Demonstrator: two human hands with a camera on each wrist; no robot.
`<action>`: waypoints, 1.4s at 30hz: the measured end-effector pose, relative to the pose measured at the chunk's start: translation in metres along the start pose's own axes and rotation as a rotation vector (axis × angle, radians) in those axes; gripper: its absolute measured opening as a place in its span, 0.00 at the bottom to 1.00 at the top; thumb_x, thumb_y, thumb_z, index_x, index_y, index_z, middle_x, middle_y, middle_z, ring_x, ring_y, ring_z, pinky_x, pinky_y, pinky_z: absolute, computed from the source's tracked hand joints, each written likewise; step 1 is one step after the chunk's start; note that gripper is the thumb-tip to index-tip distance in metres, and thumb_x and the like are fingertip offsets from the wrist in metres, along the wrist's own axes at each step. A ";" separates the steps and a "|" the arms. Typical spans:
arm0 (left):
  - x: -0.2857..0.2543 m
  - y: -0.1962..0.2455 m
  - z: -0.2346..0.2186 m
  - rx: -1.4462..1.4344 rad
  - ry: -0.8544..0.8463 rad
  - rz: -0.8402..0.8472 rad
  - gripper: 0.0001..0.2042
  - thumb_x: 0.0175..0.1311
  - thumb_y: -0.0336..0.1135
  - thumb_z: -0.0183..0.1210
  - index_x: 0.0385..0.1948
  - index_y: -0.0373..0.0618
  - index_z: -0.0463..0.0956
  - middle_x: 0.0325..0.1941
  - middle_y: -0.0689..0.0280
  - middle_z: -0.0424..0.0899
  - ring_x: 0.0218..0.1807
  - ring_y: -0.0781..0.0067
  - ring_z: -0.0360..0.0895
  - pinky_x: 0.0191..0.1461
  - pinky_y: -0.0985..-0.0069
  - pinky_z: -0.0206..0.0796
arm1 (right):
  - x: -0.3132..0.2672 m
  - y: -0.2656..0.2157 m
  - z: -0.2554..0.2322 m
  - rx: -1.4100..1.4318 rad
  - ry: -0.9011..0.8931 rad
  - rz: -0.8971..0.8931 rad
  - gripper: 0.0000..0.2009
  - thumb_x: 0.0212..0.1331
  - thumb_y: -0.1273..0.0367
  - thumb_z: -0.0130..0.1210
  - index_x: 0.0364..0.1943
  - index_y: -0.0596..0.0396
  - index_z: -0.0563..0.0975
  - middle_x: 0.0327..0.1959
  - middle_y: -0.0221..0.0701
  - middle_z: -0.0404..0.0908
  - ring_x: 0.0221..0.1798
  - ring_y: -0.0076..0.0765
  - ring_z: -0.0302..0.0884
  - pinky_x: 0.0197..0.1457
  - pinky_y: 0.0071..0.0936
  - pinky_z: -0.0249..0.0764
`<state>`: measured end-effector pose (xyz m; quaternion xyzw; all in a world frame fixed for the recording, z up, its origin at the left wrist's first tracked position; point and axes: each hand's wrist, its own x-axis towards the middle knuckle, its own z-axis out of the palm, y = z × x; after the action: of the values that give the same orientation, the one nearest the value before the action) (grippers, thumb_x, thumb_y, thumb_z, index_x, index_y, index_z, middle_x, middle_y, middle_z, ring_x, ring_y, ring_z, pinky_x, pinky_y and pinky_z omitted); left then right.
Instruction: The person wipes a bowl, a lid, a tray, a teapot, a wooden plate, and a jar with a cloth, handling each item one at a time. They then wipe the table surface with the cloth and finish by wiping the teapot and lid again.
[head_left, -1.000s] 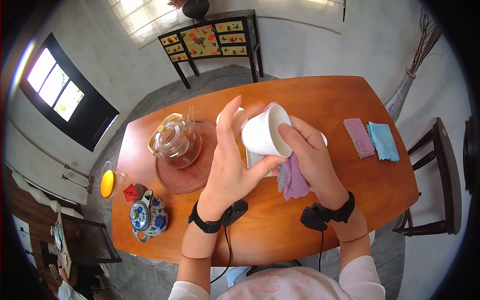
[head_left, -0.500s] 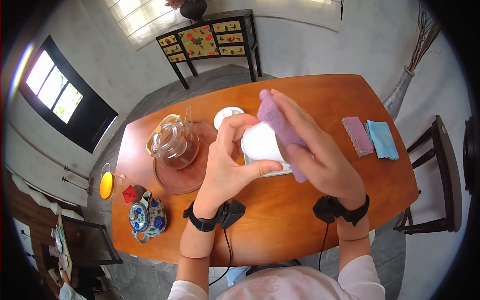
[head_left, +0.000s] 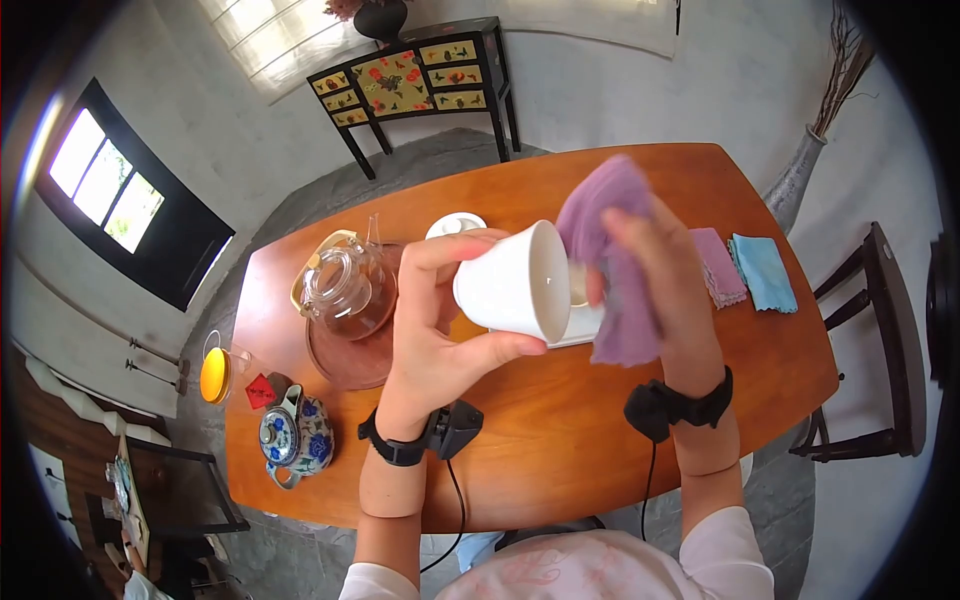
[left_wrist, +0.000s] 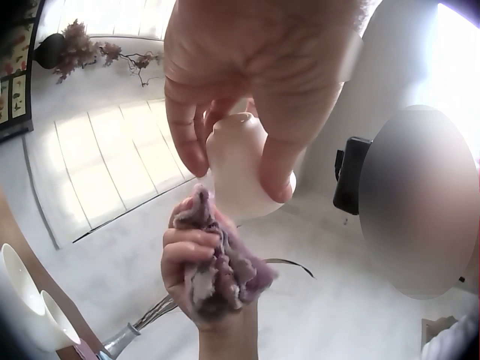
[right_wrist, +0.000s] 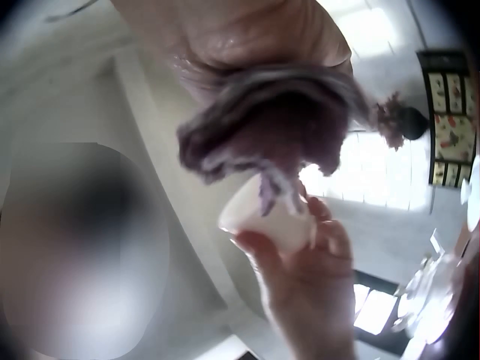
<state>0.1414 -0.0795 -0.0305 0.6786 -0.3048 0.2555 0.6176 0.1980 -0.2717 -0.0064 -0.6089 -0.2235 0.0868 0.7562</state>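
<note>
Tilted on its side over the table, a white cup (head_left: 500, 285) has its mouth facing right. My left hand (head_left: 425, 325) grips it, thumb along the near side and fingers behind; the left wrist view shows the cup's narrow foot between them. To the right of the rim, my right hand (head_left: 668, 285) holds a bunched purple cloth (head_left: 608, 235), slightly blurred. In the right wrist view the cloth (right_wrist: 277, 135) overlaps the cup (right_wrist: 266, 214). Behind the hands lies a white tray (head_left: 582, 328), mostly covered, and a round white saucer-like piece (head_left: 457, 224) sits to its left.
A glass teapot (head_left: 345, 290) stands on a round brown tray (head_left: 340, 368) at left. Nearer are a blue-and-white teapot (head_left: 297, 435), a red packet (head_left: 260, 390) and a yellow-lidded glass jar (head_left: 214, 375). Folded pink (head_left: 722, 268) and blue (head_left: 765, 272) cloths lie at right.
My right hand with the purple cloth went from inside the cup to over its mouth, then drew away to the right. The cup moved slightly left, its mouth now uncovered.
</note>
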 end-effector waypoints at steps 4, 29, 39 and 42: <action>-0.001 0.005 0.001 -0.037 0.052 -0.119 0.36 0.39 0.35 0.75 0.51 0.45 0.61 0.51 0.60 0.74 0.55 0.69 0.72 0.57 0.71 0.65 | -0.006 -0.008 0.005 0.509 0.022 0.179 0.20 0.58 0.64 0.40 0.50 0.64 0.68 0.38 0.42 0.78 0.39 0.38 0.78 0.42 0.33 0.76; -0.003 0.007 -0.004 -0.109 -0.152 -0.258 0.35 0.33 0.44 0.76 0.49 0.41 0.75 0.57 0.61 0.68 0.60 0.66 0.64 0.64 0.69 0.53 | 0.008 0.031 0.016 -0.208 0.143 -0.421 0.12 0.60 0.71 0.52 0.46 0.60 0.72 0.44 0.33 0.74 0.46 0.28 0.72 0.47 0.27 0.70; -0.009 0.017 -0.005 -0.791 0.180 -0.478 0.38 0.55 0.52 0.62 0.60 0.32 0.58 0.55 0.58 0.73 0.56 0.66 0.72 0.62 0.68 0.64 | -0.015 0.011 0.028 -0.336 -0.179 -0.339 0.17 0.57 0.72 0.55 0.50 0.65 0.70 0.47 0.40 0.76 0.49 0.32 0.74 0.49 0.28 0.71; -0.010 0.009 -0.006 -0.836 0.210 -0.492 0.37 0.54 0.50 0.64 0.60 0.33 0.60 0.54 0.60 0.73 0.56 0.67 0.72 0.61 0.70 0.64 | -0.002 0.022 0.017 0.092 -0.141 -0.036 0.16 0.62 0.71 0.47 0.53 0.65 0.68 0.47 0.34 0.77 0.44 0.23 0.76 0.46 0.19 0.72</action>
<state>0.1282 -0.0734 -0.0314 0.3950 -0.1480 0.0251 0.9063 0.1921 -0.2520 -0.0257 -0.5619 -0.2829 0.1258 0.7671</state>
